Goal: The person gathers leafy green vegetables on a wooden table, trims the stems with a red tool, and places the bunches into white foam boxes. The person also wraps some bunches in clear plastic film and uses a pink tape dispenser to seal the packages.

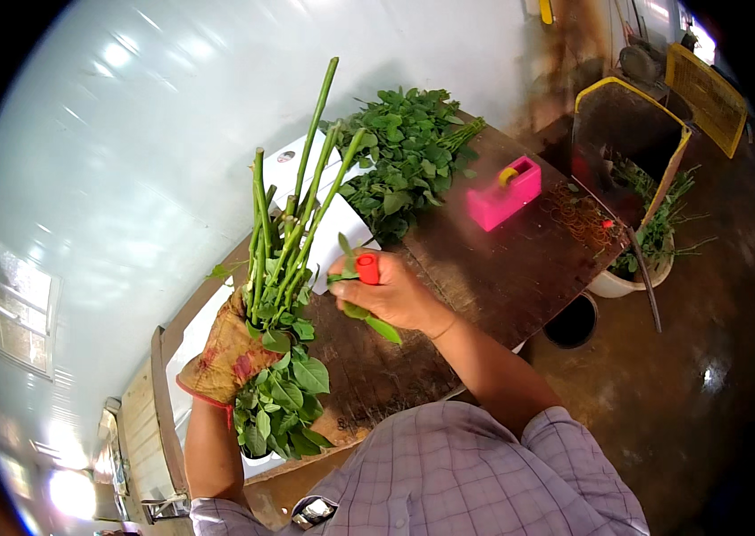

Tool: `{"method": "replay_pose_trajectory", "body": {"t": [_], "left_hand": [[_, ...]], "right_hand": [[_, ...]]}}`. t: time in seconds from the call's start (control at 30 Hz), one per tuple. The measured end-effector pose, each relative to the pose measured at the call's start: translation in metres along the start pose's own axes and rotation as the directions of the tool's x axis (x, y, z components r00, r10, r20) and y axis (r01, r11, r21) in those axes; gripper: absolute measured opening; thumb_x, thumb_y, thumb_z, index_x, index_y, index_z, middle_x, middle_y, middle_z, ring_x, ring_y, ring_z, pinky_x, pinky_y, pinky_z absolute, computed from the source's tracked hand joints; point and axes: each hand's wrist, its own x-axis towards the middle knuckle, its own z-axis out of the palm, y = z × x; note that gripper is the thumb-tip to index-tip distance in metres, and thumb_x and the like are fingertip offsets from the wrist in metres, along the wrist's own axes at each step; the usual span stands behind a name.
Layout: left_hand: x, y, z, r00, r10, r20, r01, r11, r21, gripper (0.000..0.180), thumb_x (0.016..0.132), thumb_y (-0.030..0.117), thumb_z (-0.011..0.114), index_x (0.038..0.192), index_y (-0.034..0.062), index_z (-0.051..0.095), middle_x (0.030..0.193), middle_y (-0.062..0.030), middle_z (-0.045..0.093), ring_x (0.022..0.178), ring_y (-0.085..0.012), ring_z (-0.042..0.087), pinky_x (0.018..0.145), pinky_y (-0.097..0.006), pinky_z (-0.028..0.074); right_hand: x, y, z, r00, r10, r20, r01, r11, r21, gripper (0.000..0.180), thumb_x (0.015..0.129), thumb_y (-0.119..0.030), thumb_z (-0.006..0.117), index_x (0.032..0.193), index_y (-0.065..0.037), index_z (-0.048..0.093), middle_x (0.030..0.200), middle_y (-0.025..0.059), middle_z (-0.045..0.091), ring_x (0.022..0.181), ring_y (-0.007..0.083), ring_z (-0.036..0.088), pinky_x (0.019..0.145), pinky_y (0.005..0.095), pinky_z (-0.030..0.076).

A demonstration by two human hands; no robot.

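Observation:
My left hand, in a stained tan work glove with red trim, is closed round a bunch of green leafy stems. The bare cut ends point up and away from me, and the leaves hang below the glove. Just right of the stems, my bare right hand is closed round a red tool handle with a hollow round end; the rest of the tool is hidden. Loose green leaves stick out between the same fingers.
A large leafy bundle lies at the back of the brown table. To its right are a pink tape dispenser and a heap of rubber bands. A white bucket of cuttings and a yellow-edged bin stand beyond the right edge.

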Motion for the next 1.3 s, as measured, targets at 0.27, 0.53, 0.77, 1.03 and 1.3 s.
{"method": "replay_pose_trajectory", "body": {"t": [0.27,0.53,0.77,1.03,1.3], "left_hand": [[0.015,-0.002,0.022,0.995,0.095,0.036,-0.100,0.975,0.198,0.059,0.067,0.018,0.075,0.121,0.0054,0.056,0.114,-0.0119,0.064,0.100,-0.0270,0.062,0.089,-0.035,0.049],[0.049,0.008,0.067,0.988,-0.033,0.152,0.004,0.982,0.191,0.052,0.069,0.018,0.072,0.117,0.0053,0.055,0.102,-0.0145,0.066,0.096,-0.0302,0.064,0.083,-0.037,0.051],[0.081,0.017,0.092,0.985,-0.019,0.172,-0.021,0.973,0.228,0.051,0.070,0.019,0.072,0.116,0.0051,0.055,0.101,-0.0165,0.066,0.096,-0.0323,0.064,0.083,-0.038,0.051],[0.158,0.071,0.185,0.972,-0.050,0.228,-0.018,0.958,0.285,0.051,0.070,0.021,0.072,0.115,0.0048,0.054,0.100,-0.0188,0.065,0.097,-0.0348,0.063,0.083,-0.040,0.051],[0.197,0.107,0.268,0.947,-0.130,0.295,0.016,0.933,0.359,0.037,0.074,0.017,0.067,0.107,0.0049,0.056,0.098,-0.0198,0.065,0.097,-0.0365,0.063,0.083,-0.042,0.051]], "right_hand": [[0.003,-0.011,0.005,0.997,-0.015,0.080,0.058,0.824,-0.564,0.029,0.082,-0.007,0.061,0.110,-0.001,0.060,0.087,0.0082,0.066,0.076,0.0135,0.061,0.074,0.0316,0.050],[-0.034,0.005,-0.053,0.956,-0.127,-0.264,-0.138,0.601,-0.788,0.015,0.079,-0.014,0.063,0.081,0.000,0.059,0.062,0.0105,0.057,0.056,0.0165,0.052,0.054,0.0375,0.045],[-0.073,-0.112,-0.205,0.608,-0.439,-0.662,-0.306,0.639,-0.705,0.018,0.081,-0.014,0.063,0.092,0.000,0.065,0.080,0.0170,0.066,0.074,0.0200,0.063,0.068,0.0359,0.050],[-0.087,-0.359,-0.411,0.686,-0.540,-0.488,-0.685,-0.250,-0.685,0.094,0.073,-0.025,0.077,0.145,-0.003,0.022,0.104,0.0275,0.063,0.103,0.0442,0.059,0.089,0.0470,0.048],[-0.109,-0.411,-0.459,0.776,-0.431,-0.461,-0.590,-0.235,-0.773,0.038,0.078,-0.019,0.067,0.110,0.000,0.060,0.102,0.0263,0.064,0.102,0.0418,0.060,0.087,0.0465,0.048]]}}
